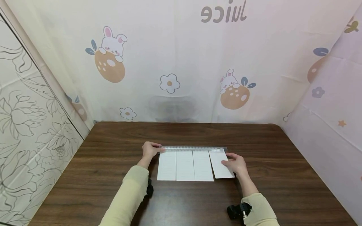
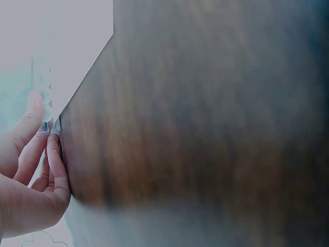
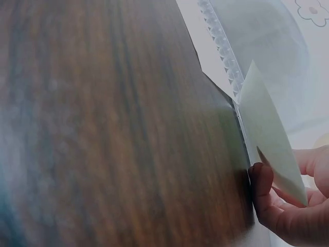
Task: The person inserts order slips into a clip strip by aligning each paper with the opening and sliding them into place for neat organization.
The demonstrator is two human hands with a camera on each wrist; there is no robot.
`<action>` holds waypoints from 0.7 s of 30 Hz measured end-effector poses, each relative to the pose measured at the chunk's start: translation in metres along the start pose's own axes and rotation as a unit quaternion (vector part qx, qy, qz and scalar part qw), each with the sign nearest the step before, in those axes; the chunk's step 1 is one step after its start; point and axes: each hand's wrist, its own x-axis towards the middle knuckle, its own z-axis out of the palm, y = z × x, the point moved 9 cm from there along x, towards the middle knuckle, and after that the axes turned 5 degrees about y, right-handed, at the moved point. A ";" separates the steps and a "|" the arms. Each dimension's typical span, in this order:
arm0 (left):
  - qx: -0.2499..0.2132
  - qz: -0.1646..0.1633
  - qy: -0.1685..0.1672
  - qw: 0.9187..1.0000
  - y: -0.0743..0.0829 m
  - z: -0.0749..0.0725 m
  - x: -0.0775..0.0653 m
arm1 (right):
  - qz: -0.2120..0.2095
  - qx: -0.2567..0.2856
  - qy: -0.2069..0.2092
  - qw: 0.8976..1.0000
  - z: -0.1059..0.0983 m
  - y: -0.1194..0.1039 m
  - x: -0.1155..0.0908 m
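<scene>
A long clear plastic strip (image 1: 195,148) with a row of round bumps lies across the table. Three white cards (image 1: 184,166) hang side by side from its front edge. My left hand (image 1: 150,150) pinches the strip's left end, thumb on top and fingers beneath, as the left wrist view shows. At the right end, one more white card (image 1: 222,166) sits askew, its lower edge swung to the right. That card is pinched along its right side by my right hand (image 1: 238,164). In the right wrist view the same card (image 3: 267,128) is tilted up from the table.
The brown wood-grain table (image 1: 192,201) reaches back to a printed curtain (image 1: 195,62) with rabbits and flowers. Another curtain (image 1: 325,113) closes the right side, and a flower-patterned panel (image 1: 31,125) stands at the left. Black wrist devices (image 1: 238,211) sit on both forearms.
</scene>
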 end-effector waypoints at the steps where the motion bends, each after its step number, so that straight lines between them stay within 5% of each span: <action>1: 0.001 0.001 -0.001 1.000 0.000 0.000 0.000 | -0.001 -0.003 0.000 1.000 0.000 -0.001 0.000; 14: 0.070 0.038 -0.036 0.996 0.012 0.004 -0.003 | -0.084 -0.055 0.017 0.995 -0.010 -0.019 -0.003; 21: 0.098 0.117 -0.069 0.986 0.023 0.004 -0.010 | -0.176 -0.113 0.037 0.977 -0.019 -0.037 0.000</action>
